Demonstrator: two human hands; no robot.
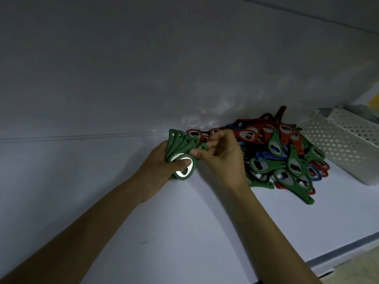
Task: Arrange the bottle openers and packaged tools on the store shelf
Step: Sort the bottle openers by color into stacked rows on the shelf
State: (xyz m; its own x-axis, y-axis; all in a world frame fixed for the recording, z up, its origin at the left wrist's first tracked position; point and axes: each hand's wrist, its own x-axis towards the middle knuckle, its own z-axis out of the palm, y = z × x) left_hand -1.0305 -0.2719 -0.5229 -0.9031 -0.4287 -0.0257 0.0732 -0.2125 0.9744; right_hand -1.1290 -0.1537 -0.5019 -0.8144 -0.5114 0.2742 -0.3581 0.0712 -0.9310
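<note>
My left hand (162, 167) grips a fanned stack of several green bottle openers (180, 146), thumb pressed on the shiny metal ring of the front one. My right hand (221, 158) pinches the handle end of the front green opener in that stack with thumb and fingers. Just right of both hands lies a loose pile of green, red and blue bottle openers (287, 156) on the white shelf (174, 232), reaching back to the shelf's rear wall. No packaged tools can be made out.
A white perforated plastic basket (338, 148) stands at the right end of the shelf, touching the pile's edge. The shelf's front edge (338, 257) runs along the lower right. A pale rear wall (143, 78) rises behind.
</note>
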